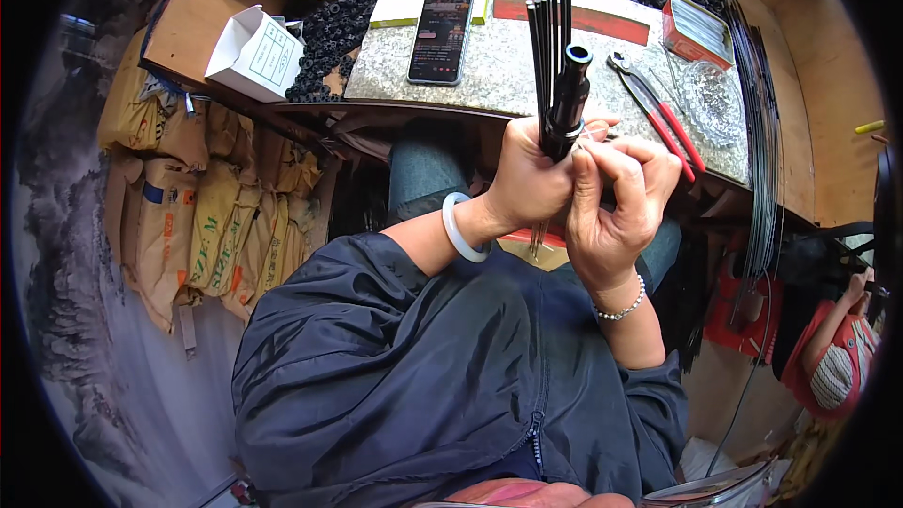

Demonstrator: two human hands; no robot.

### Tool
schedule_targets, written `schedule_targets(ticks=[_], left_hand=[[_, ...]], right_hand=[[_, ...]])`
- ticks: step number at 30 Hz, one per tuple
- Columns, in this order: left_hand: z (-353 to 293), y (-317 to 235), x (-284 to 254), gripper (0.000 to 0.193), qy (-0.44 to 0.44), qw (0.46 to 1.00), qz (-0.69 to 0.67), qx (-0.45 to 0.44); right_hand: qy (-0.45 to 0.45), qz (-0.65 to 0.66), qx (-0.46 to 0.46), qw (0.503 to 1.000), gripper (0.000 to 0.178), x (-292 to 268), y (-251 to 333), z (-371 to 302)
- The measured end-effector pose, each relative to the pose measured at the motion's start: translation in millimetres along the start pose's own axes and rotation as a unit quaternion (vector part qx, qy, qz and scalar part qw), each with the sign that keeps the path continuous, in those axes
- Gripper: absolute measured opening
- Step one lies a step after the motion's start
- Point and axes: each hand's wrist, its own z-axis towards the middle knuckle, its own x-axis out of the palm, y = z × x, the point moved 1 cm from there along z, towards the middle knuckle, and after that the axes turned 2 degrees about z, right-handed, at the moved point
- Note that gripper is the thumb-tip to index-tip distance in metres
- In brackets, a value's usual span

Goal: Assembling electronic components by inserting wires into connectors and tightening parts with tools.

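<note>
In the head view, I look down past a dark jacket (395,357) to the near edge of a speckled board (508,47). Just in front of that edge, the left hand (536,174) is curled around a glossy black tube (568,99) and a bunch of thin black rods (544,56). The tube's long axis runs up the view, away from the body, leaning slightly right; its pale-rimmed open end points away and up toward my camera. The rods stand just left of it, nearly parallel, reaching past its end. The right hand (625,198) is beside the tube's lower end, thumb and forefinger brought together; what they pinch is too small for me to tell. Beyond, a phone (440,38) lies left and red-handled pliers (679,134) right.
</note>
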Motion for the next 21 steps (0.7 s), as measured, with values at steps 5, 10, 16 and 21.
schedule_targets(ticks=[5,10,16,21], left_hand=[[3.4,-9.8,-0.3,0.018,-0.009,0.999,0.025,-0.045],[7.6,-13.1,-1.5,0.017,-0.01,0.997,0.053,-0.06],[6.6,-10.8,-3.8,0.014,0.027,0.997,0.064,-0.014],[10.9,-17.3,-29.0,0.026,0.033,0.994,0.038,-0.101]], right_hand=[[-0.024,-0.001,-0.067,0.997,0.011,-1.6,-3.0,-0.4],[-0.039,0.135,0.028,0.99,0.012,-4.5,-0.7,8.8],[0.047,0.557,0.422,0.714,0.014,-5.8,-20.9,-4.8],[0.032,-0.081,0.117,0.989,0.015,-27.1,-86.4,-12.3]])
